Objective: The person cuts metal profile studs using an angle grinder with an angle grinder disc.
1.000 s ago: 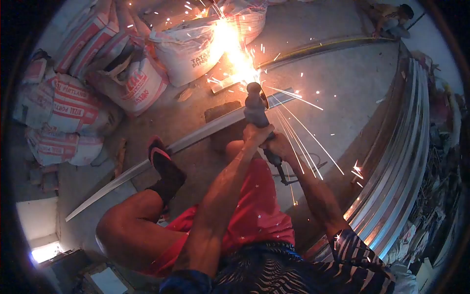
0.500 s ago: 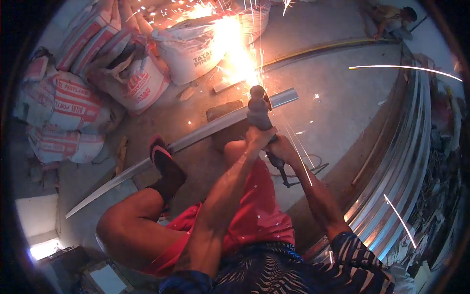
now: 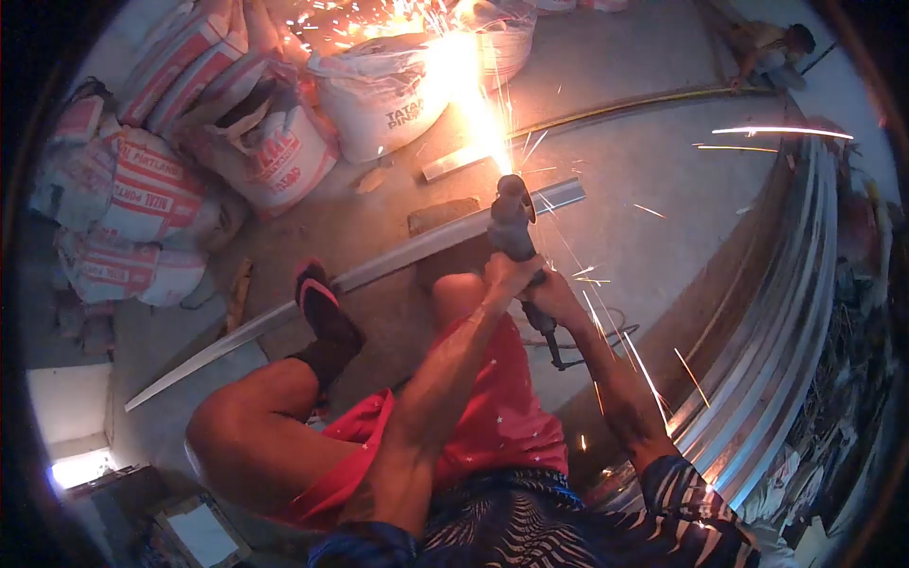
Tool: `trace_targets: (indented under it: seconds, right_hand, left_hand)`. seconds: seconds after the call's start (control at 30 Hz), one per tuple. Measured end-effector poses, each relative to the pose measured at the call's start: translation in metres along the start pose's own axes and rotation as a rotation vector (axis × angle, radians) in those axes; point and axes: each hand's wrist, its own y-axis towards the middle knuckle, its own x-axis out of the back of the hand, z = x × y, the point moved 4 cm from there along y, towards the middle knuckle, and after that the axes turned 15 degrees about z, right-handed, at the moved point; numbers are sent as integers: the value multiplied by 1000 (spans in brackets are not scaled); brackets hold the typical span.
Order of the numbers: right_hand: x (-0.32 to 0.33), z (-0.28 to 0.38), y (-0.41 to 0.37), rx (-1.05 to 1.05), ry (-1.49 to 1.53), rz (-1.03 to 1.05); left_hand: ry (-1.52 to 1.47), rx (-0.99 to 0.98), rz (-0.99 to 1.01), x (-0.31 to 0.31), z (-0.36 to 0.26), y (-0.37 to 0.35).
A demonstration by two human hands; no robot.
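My left hand (image 3: pixel 511 276) is wrapped round the body of a dark angle grinder (image 3: pixel 512 227), just behind its head. Close behind it, my right hand (image 3: pixel 557 295) grips the grinder's rear. The disc meets a long metal profile (image 3: pixel 417 248) near its right end, and bright sparks (image 3: pixel 473 104) stream up from there. My foot (image 3: pixel 317 295), in a dark sock and a sandal, is against the profile. A block (image 3: pixel 440 216) lies beside the profile. What the disc does to the metal is partly hidden by the grinder head.
Filled sacks (image 3: pixel 379 104) stand at the upper left. Long metal profiles (image 3: pixel 772 322) lie stacked on the right. Another person (image 3: pixel 772 47) crouches at the upper right, by the end of a long bar (image 3: pixel 625 109). A cable (image 3: pixel 606 341) lies behind the grinder.
The view has shifted slightly, so the sacks and grinder appear a little further right. Sparks have spread differently, with more around my right forearm. Both hands keep their hold.
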Motion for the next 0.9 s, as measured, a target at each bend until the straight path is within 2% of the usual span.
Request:
trace_targets:
  seconds: [0.03,0.17,0.3,0.47,0.57,0.9]
  right_hand:
    - [0,-2,3,-11,-42,-1]
    - [-1,-8,-2,-37,112,34]
    - [-1,-17,3,-60,58,42]
    - [-3,-9,-1,53,88,32]
    - [-5,-35,7,6,125,11]
    - [-4,-33,4,-6,10,43]
  left_hand:
    - [10,25,-11,2,-3,-2]
    - [15,58,-7,4,-19,-25]
    - [14,62,-19,4,-18,-27]
    - [26,16,-55,1,-16,-27]
    - [44,16,-60,1,-14,-24]
    - [2,-76,-62,-3,-8,-25]
